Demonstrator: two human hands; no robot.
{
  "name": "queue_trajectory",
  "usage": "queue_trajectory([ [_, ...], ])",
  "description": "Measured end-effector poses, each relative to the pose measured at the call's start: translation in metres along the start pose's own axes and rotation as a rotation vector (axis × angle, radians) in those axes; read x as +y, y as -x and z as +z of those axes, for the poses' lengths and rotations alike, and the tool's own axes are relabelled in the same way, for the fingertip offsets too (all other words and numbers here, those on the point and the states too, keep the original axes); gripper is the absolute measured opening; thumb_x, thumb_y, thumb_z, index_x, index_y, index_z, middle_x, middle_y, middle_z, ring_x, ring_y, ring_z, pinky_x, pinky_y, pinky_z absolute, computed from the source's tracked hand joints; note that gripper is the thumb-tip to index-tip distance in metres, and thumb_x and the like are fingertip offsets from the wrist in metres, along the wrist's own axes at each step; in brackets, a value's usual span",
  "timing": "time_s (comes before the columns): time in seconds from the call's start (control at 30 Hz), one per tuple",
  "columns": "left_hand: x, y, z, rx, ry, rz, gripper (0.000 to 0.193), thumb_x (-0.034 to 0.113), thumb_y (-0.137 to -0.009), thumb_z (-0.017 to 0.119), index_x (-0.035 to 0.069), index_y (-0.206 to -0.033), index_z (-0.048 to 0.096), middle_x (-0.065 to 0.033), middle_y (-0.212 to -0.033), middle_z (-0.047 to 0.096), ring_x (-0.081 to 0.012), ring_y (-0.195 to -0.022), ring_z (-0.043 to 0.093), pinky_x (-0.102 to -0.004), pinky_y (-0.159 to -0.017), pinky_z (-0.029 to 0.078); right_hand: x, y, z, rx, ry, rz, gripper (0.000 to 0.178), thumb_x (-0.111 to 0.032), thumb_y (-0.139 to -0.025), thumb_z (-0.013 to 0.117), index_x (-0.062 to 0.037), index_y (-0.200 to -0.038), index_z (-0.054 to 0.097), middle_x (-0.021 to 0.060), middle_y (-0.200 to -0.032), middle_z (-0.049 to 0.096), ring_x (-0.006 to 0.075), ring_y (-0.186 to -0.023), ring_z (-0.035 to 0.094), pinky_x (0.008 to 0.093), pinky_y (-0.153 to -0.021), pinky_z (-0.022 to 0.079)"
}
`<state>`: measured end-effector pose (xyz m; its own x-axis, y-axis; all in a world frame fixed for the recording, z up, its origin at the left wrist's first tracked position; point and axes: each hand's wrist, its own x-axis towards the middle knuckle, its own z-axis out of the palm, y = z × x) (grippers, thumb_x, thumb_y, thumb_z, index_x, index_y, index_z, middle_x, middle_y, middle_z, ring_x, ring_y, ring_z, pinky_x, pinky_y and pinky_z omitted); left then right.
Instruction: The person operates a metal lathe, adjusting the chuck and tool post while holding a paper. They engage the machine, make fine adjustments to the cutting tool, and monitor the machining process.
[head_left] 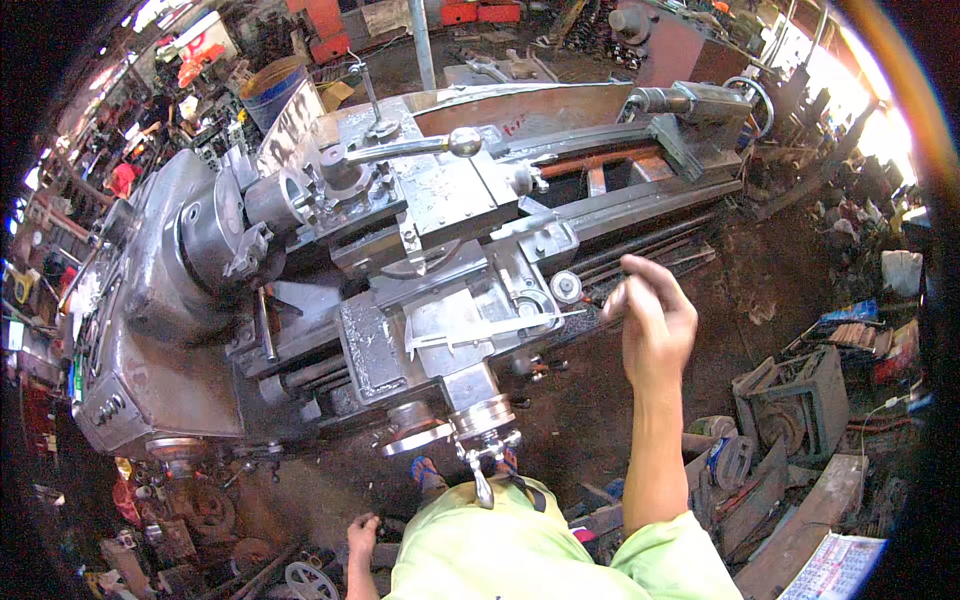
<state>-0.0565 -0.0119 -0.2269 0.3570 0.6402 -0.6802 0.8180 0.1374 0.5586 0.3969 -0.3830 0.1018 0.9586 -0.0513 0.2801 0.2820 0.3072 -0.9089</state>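
My right hand (656, 325) is raised beyond the near right side of a metal lathe (160, 370). Its fingers are bent but apart, and nothing shows in them. A vernier caliper (490, 328) lies across the carriage, left of that hand, near a small round dial knob (566, 288). Low on the left, my left hand (362, 535) hangs beside my body with its fingers curled in and no object visible. A hollow metal cylinder (276, 202) sits in the lathe chuck (215, 235). Facing it is the tool post (345, 172), with a ball-ended lever (463, 142).
Crank handles (480, 470) and a handwheel (418, 438) project toward my waist. Metal chips cover the flat slide (372, 345). The tailstock (700, 105) stands at the far right. A blue drum (272, 90) is behind the lathe; scrap and planks (810, 515) lie at right.
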Motion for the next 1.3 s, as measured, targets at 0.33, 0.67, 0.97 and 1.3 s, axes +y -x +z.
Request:
queue_trajectory([
  [0.33, -0.051, 0.079, 0.007, 0.107, -0.233, -0.196, 0.044, 0.035, -0.077, 0.071, -0.005, -0.094, 0.069, -0.0215, -0.09, 0.07, -0.0291, -0.086, 0.069, -0.0387, -0.08, 0.051, 0.285, -0.057, -0.18, -0.149, 0.885, 0.624, 0.06, -0.034, -0.078, 0.07, 0.0051, -0.121, 0.057, 0.0254, -0.111, 0.064, 0.0341, -0.105, 0.061, 0.0389, -0.093, 0.046],
  [0.67, -0.045, 0.128, 0.012, 0.156, -0.274, -0.431, 0.057, 0.037, -0.079, 0.07, -0.008, -0.114, 0.062, -0.0231, -0.101, 0.068, -0.0319, -0.094, 0.065, -0.0365, -0.084, 0.05, 0.276, -0.095, -0.139, 0.091, 1.176, 0.684, 0.042, -0.026, -0.071, 0.07, 0.0032, -0.101, 0.069, 0.022, -0.099, 0.069, 0.0325, -0.094, 0.066, 0.038, -0.086, 0.048],
  [0.97, -0.018, 0.127, 0.019, 0.131, -0.179, -0.288, 0.055, 0.037, -0.076, 0.071, -0.009, -0.107, 0.064, -0.0258, -0.106, 0.066, -0.0339, -0.102, 0.064, -0.0388, -0.087, 0.049, 0.271, -0.064, -0.165, -0.004, 1.358, 0.713, 0.043, -0.03, -0.079, 0.064, 0.0072, -0.101, 0.065, 0.0307, -0.106, 0.064, 0.0399, -0.1, 0.064, 0.0442, -0.087, 0.049],
  [1.3, -0.03, 0.12, 0.02, 0.188, -0.283, -0.264, 0.061, 0.035, -0.077, 0.071, -0.012, -0.114, 0.06, -0.0272, -0.114, 0.063, -0.0361, -0.109, 0.061, -0.0377, -0.092, 0.047, 0.28, -0.079, -0.153, 0.054, 1.151, 0.603, 0.047, -0.027, -0.074, 0.069, -0.0002, -0.113, 0.066, 0.0212, -0.103, 0.069, 0.0316, -0.102, 0.065, 0.0383, -0.091, 0.047],
])
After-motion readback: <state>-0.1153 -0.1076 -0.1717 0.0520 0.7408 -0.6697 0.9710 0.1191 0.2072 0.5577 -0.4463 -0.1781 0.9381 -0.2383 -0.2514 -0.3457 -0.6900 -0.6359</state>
